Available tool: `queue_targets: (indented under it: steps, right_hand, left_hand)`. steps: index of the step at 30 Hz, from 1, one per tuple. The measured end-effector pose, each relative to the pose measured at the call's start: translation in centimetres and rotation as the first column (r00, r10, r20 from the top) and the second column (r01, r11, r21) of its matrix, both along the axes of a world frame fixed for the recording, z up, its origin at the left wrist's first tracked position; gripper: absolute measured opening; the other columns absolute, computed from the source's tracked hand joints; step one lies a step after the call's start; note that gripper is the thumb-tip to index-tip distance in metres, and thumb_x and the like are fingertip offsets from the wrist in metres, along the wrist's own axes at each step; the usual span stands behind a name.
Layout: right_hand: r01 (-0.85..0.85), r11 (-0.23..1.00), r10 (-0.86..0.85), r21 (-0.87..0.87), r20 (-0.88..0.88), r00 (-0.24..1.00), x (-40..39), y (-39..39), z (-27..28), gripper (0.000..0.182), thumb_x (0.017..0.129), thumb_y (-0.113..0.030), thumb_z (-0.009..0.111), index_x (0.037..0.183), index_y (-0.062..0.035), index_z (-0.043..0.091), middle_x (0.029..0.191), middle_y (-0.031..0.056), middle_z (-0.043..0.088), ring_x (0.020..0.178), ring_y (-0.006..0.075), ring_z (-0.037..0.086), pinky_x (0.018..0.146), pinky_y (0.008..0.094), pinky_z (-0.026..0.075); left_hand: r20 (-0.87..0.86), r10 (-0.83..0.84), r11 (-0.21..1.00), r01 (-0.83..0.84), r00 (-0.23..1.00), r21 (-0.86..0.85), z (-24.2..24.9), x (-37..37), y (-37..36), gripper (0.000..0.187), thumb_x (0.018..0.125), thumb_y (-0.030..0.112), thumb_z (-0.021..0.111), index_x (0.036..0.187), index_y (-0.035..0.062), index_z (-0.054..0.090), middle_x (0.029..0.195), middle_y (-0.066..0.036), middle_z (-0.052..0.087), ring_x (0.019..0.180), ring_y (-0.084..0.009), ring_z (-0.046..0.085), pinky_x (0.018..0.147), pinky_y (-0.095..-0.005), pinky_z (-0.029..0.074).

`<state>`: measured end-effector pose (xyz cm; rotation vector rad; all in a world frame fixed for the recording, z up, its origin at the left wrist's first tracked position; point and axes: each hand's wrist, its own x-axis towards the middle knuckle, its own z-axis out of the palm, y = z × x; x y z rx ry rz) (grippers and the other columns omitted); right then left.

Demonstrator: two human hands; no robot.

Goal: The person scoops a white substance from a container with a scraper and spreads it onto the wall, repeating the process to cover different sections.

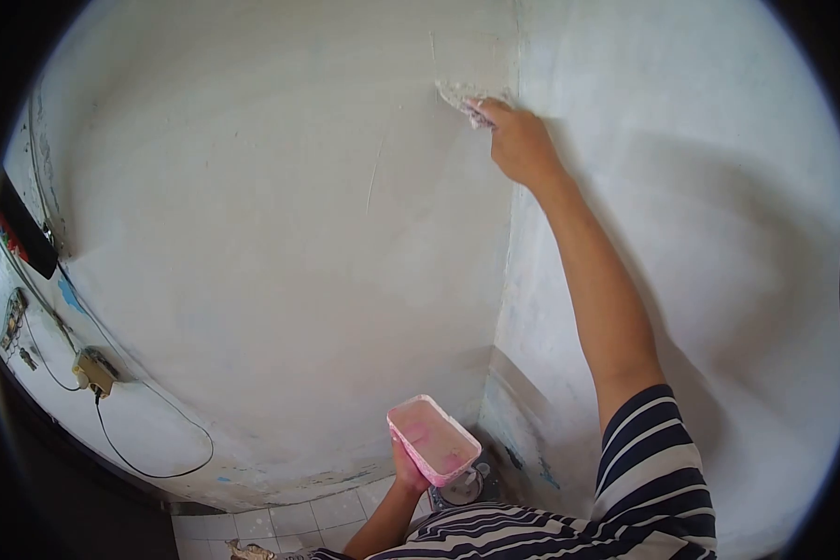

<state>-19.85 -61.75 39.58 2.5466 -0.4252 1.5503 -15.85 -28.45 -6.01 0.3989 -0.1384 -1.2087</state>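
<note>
High on the wall, close to the corner, my right hand is closed around a putty-caked tool that looks like a putty knife. Its blade lies at the wall surface; the handle is hidden in my fingers. Down low, my left hand grips a pink rectangular plastic tub from its left side and underneath. Pale material with pink patches shows inside the tub, which is slightly tilted. Thin raised lines mark the wall left of and below the tool.
At left, a socket box with a plugged-in black cable hangs on the wall. White floor tiles lie below. A round grey object stands behind the tub by the corner. The right-hand wall runs beside my right arm.
</note>
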Motion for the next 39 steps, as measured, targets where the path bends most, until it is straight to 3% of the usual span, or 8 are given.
queue_targets:
  steps: [5, 7, 10, 13, 20, 29, 32, 39]
  right_hand:
    - [0.01, 0.99, 0.003, -0.138, 0.089, 0.996, 1.0, 1.8, 2.9, 0.054, 0.09, 0.007, 0.047, 0.135, -0.0161, 0.067, 0.13, 0.0124, 0.069, 0.112, 0.0364, 0.066, 0.096, 0.044, 0.054]
    - [0.067, 0.994, -0.072, 0.081, 0.06, 0.996, 0.6, 4.0, 6.6, 0.054, 0.09, 0.007, 0.047, 0.134, -0.0166, 0.067, 0.126, 0.0125, 0.071, 0.11, 0.0369, 0.067, 0.095, 0.0443, 0.055]
    - [-0.016, 0.997, 0.008, 0.075, 0.109, 0.994, 1.9, 1.2, 8.8, 0.048, 0.095, 0.003, 0.048, 0.135, -0.0163, 0.066, 0.118, 0.0196, 0.071, 0.102, 0.0424, 0.067, 0.091, 0.0459, 0.054]
    - [0.007, 0.988, 0.012, -0.153, 0.126, 0.992, 2.5, -2.1, 6.3, 0.049, 0.094, 0.003, 0.048, 0.135, -0.0166, 0.067, 0.119, 0.0189, 0.071, 0.101, 0.0433, 0.066, 0.091, 0.0467, 0.054]
    - [-0.023, 0.99, 0.039, -0.141, 0.114, 0.993, 1.2, -2.6, -2.8, 0.051, 0.088, 0.005, 0.051, 0.132, -0.0142, 0.068, 0.127, 0.0123, 0.069, 0.106, 0.0384, 0.067, 0.093, 0.0453, 0.055]
    - [0.031, 0.996, -0.044, 0.084, 0.163, 0.986, -0.5, -1.6, 8.4, 0.047, 0.095, 0.001, 0.05, 0.135, -0.0165, 0.066, 0.124, 0.0191, 0.07, 0.109, 0.04, 0.067, 0.093, 0.0434, 0.054]
    - [0.094, 0.991, -0.081, -0.1, 0.131, 0.988, -0.2, -3.9, 5.6, 0.049, 0.091, 0.002, 0.052, 0.134, -0.0167, 0.067, 0.126, 0.0185, 0.069, 0.108, 0.0397, 0.067, 0.092, 0.0438, 0.055]
    - [-0.023, 0.999, 0.029, -0.036, 0.179, 0.984, 0.8, -2.1, -9.1, 0.055, 0.085, 0.009, 0.053, 0.133, -0.0145, 0.067, 0.136, 0.0131, 0.065, 0.12, 0.0354, 0.064, 0.1, 0.0441, 0.054]
  left_hand:
    - [0.019, -0.048, 0.999, 0.049, 0.999, -0.016, -0.1, 0.4, 0.3, 0.081, 0.098, 0.076, 0.033, 0.149, 0.0146, 0.047, 0.144, -0.013, 0.057, 0.13, -0.0359, 0.058, 0.107, -0.0579, 0.049]
    - [0.018, -0.038, 0.999, 0.038, 0.999, -0.019, -0.1, 0.1, 0.3, 0.081, 0.099, 0.076, 0.032, 0.149, 0.0146, 0.047, 0.144, -0.013, 0.057, 0.13, -0.0357, 0.058, 0.106, -0.0577, 0.05]
    - [-0.043, -0.02, 0.999, 0.019, 0.999, -0.029, 0.2, -0.5, 0.3, 0.081, 0.098, 0.077, 0.032, 0.149, 0.0147, 0.047, 0.143, -0.013, 0.057, 0.13, -0.0356, 0.058, 0.106, -0.0577, 0.05]
    - [-0.006, 0.041, 0.999, -0.041, 0.999, -0.027, 0.0, -0.7, 0.0, 0.082, 0.098, 0.077, 0.033, 0.149, 0.015, 0.047, 0.142, -0.012, 0.058, 0.129, -0.0358, 0.058, 0.106, -0.0581, 0.05]
    - [-0.044, 0.059, 0.998, -0.059, 0.997, 0.003, -1.0, -1.2, -0.4, 0.082, 0.097, 0.078, 0.036, 0.148, 0.0153, 0.048, 0.142, -0.012, 0.058, 0.128, -0.0363, 0.059, 0.106, -0.0587, 0.049]
    - [-0.019, 0.043, 0.999, -0.042, 0.999, 0.013, -1.1, -0.6, -0.7, 0.083, 0.095, 0.079, 0.036, 0.146, 0.0149, 0.049, 0.14, -0.013, 0.059, 0.127, -0.0364, 0.059, 0.106, -0.0587, 0.05]
    - [-0.02, 0.075, 0.997, -0.075, 0.997, 0.013, -1.2, -0.7, -0.9, 0.083, 0.095, 0.08, 0.037, 0.146, 0.0152, 0.05, 0.14, -0.012, 0.059, 0.127, -0.036, 0.059, 0.105, -0.058, 0.05]
    - [-0.027, 0.059, 0.998, -0.059, 0.998, 0.024, -1.6, -0.3, -1.0, 0.081, 0.097, 0.077, 0.036, 0.147, 0.0152, 0.049, 0.14, -0.012, 0.059, 0.127, -0.0354, 0.059, 0.106, -0.0576, 0.05]
